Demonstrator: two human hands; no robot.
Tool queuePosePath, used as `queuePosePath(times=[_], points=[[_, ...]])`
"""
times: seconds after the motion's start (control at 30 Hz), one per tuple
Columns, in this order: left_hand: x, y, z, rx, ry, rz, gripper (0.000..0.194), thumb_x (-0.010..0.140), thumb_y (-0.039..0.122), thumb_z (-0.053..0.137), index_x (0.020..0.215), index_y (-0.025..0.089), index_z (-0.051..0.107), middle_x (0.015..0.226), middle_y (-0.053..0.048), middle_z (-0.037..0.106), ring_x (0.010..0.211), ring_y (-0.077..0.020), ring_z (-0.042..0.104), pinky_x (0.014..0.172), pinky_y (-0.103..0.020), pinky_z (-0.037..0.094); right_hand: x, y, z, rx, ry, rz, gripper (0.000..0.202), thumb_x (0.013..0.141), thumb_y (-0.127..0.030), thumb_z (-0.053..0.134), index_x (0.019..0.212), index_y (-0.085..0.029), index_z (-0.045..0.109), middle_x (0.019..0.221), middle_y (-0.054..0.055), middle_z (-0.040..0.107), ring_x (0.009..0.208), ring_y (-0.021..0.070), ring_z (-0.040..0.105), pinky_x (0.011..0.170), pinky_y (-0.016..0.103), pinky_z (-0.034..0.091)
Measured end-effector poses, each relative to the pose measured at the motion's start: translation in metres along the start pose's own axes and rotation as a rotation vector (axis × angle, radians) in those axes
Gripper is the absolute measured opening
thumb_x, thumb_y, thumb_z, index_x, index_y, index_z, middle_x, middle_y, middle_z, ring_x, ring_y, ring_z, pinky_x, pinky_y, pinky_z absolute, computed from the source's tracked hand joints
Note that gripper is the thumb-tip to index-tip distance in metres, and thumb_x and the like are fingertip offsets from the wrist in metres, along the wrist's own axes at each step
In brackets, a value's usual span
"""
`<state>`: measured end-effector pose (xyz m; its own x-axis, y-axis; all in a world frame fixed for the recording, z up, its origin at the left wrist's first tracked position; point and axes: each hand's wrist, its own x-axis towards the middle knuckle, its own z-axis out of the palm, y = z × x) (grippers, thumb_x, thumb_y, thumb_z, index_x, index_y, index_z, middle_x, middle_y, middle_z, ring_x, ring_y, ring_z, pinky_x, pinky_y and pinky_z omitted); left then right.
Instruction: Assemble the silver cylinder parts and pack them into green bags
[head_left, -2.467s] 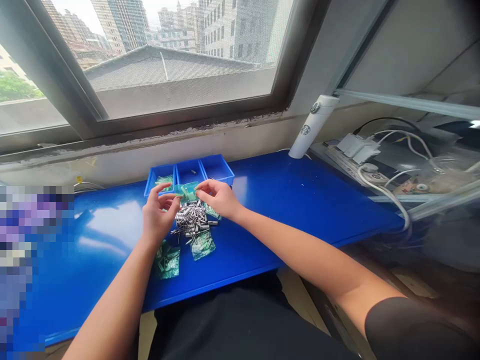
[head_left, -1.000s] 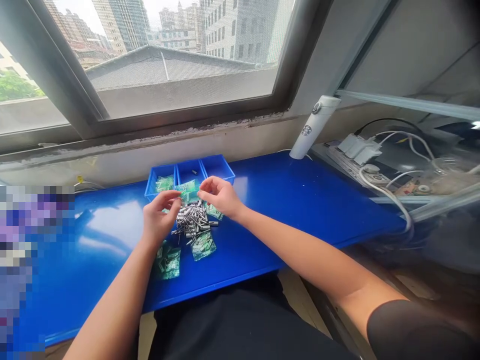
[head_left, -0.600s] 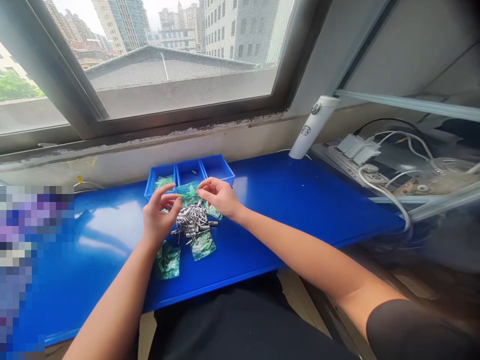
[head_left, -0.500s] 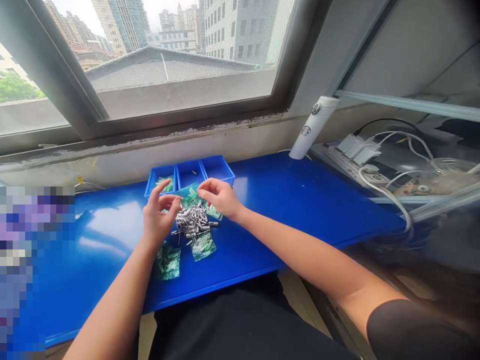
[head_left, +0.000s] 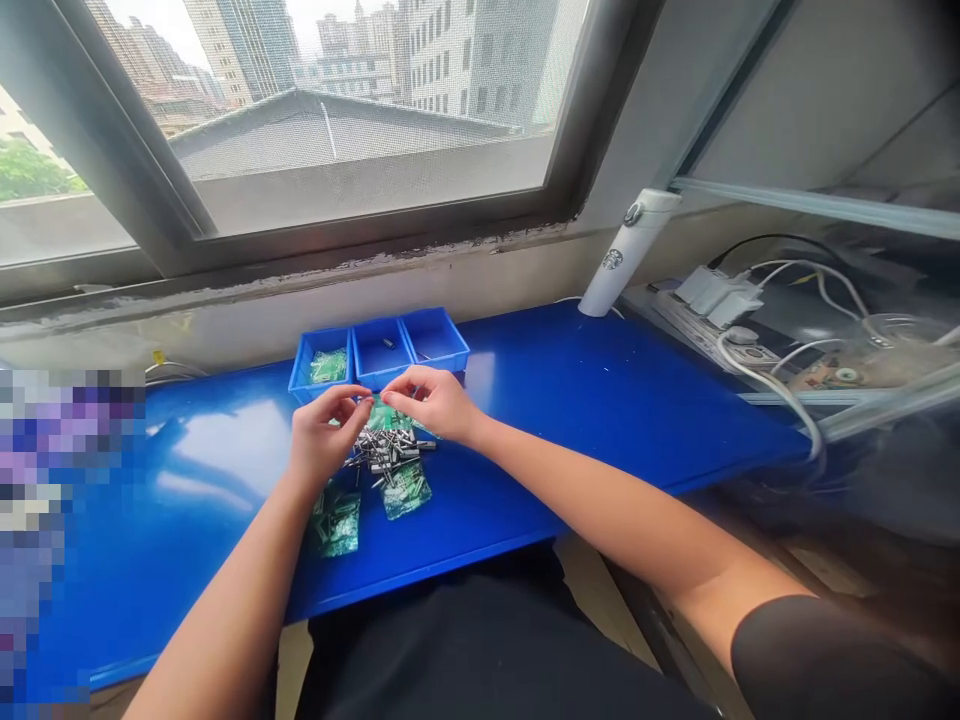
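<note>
Above the pile, my left hand (head_left: 330, 428) pinches thumb and forefinger at the upper edge of a small green plastic bag (head_left: 385, 414). Just to the right, my right hand (head_left: 433, 402) pinches the same edge, fingertips almost meeting the left ones. Part of the bag is hidden by my fingers. Below it lies a heap of small metal pins and shafts (head_left: 386, 450). Another green bag with small parts inside (head_left: 406, 490) lies against the front of the heap, and one more green bag (head_left: 337, 524) lies beside my left wrist.
Three joined blue bins stand behind my hands: the left bin (head_left: 298, 375) holds green bags, the middle bin (head_left: 371, 377) a small dark metal part, the right bin (head_left: 442, 318) a thin piece. A white bottle (head_left: 626, 255) and a power strip (head_left: 697, 325) are at the right.
My hands have come together, with the left fingers closing from a spread pose into a pinch. The green bag has dropped from in front of the bins to beneath my fingertips.
</note>
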<state>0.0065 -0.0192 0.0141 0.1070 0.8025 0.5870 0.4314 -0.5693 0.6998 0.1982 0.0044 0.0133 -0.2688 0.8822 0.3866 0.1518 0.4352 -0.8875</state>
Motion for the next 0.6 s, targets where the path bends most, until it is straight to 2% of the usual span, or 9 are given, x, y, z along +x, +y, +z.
queuePosePath(times=[0.13,0.3,0.47,0.6], points=[[0.0001,0.0015,-0.0002,-0.033,0.011,-0.047,0.013,0.085,0.030,0.067,0.090,0.018,0.068,0.058,0.003,0.064,0.048,-0.0101,0.059,0.050,-0.022,0.049,-0.0005,-0.0010,0.0002,-0.017,0.006,-0.017,0.018,0.080,-0.035,0.074,0.086,-0.019,0.077,0.079,0.003,0.067,0.072,0.0136,0.058,0.065,0.027,0.046],[0.0002,0.0039,-0.0017,-0.105,0.066,-0.098,0.016,0.086,0.033,0.066,0.093,0.019,0.063,0.073,-0.002,0.074,0.054,-0.0141,0.068,0.054,-0.026,0.055,0.0009,0.0015,-0.0006,-0.046,0.060,-0.017,0.017,0.079,-0.035,0.076,0.089,-0.021,0.077,0.082,0.003,0.068,0.074,0.0142,0.059,0.067,0.029,0.048],[0.0003,0.0049,-0.0019,-0.119,0.080,-0.083,0.017,0.085,0.034,0.069,0.088,0.018,0.063,0.075,-0.003,0.073,0.059,-0.0155,0.072,0.054,-0.025,0.054,0.0020,0.0032,-0.0015,0.027,0.085,0.027,0.020,0.077,-0.038,0.076,0.088,-0.021,0.077,0.076,0.002,0.069,0.066,0.0132,0.058,0.064,0.029,0.048],[0.0009,0.0044,-0.0015,-0.071,0.118,-0.058,0.016,0.082,0.032,0.072,0.083,0.018,0.064,0.071,0.000,0.070,0.060,-0.0151,0.072,0.055,-0.024,0.054,0.0006,0.0010,-0.0003,0.081,0.073,0.039,0.020,0.075,-0.037,0.077,0.087,-0.021,0.077,0.087,0.005,0.074,0.075,0.0163,0.065,0.064,0.030,0.050]])
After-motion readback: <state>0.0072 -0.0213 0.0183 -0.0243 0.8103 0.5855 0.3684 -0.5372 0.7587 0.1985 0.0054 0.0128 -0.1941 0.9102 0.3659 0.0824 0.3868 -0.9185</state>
